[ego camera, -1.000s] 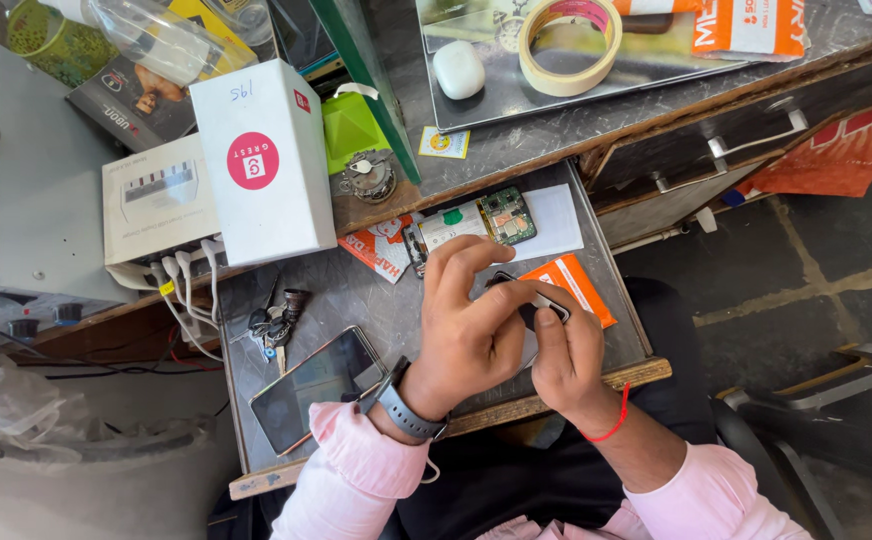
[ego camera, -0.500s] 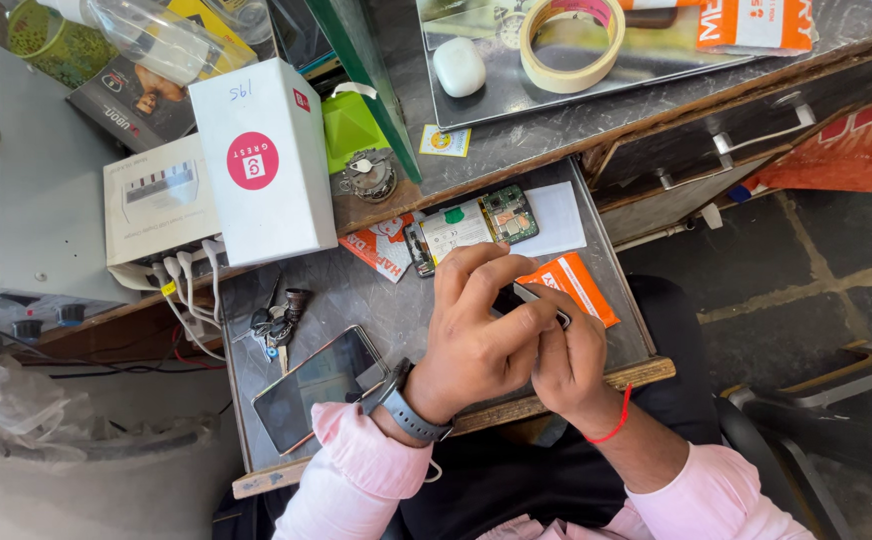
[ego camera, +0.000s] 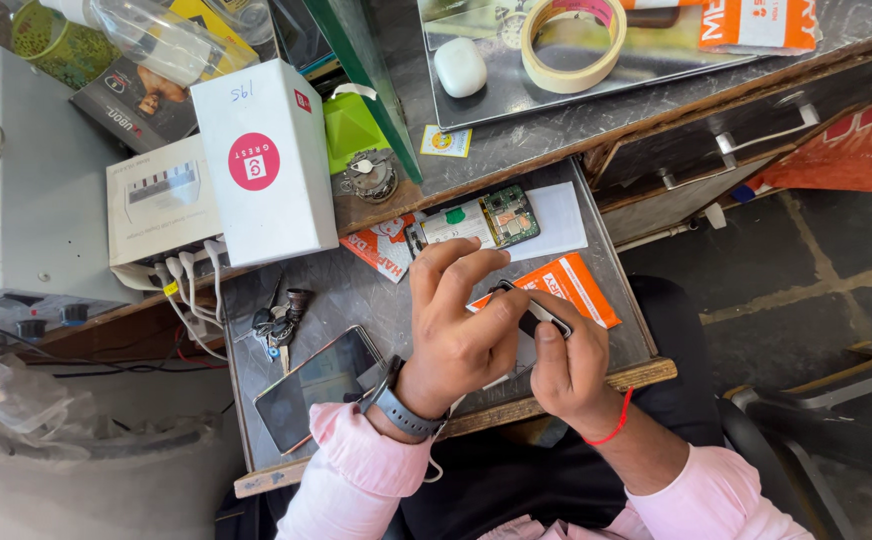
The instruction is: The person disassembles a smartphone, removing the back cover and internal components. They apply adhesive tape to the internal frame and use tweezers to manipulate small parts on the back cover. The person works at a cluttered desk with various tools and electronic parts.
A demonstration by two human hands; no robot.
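A phone [ego camera: 314,388] lies on the tray [ego camera: 356,295], left of both hands.

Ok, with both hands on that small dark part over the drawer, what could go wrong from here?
1. The small dark part is pinched only at the fingertips of the left hand and right hand; if that grip slips, it may fall past the drawer's wooden front edge.
2. The left wrist sits close to the phone lying near that edge, so a nudge could push it off.
3. The open circuit board lies just beyond the fingers and could get knocked.

The left hand's [ego camera: 456,335] fingers have spread wider over the small dark device [ego camera: 534,312].
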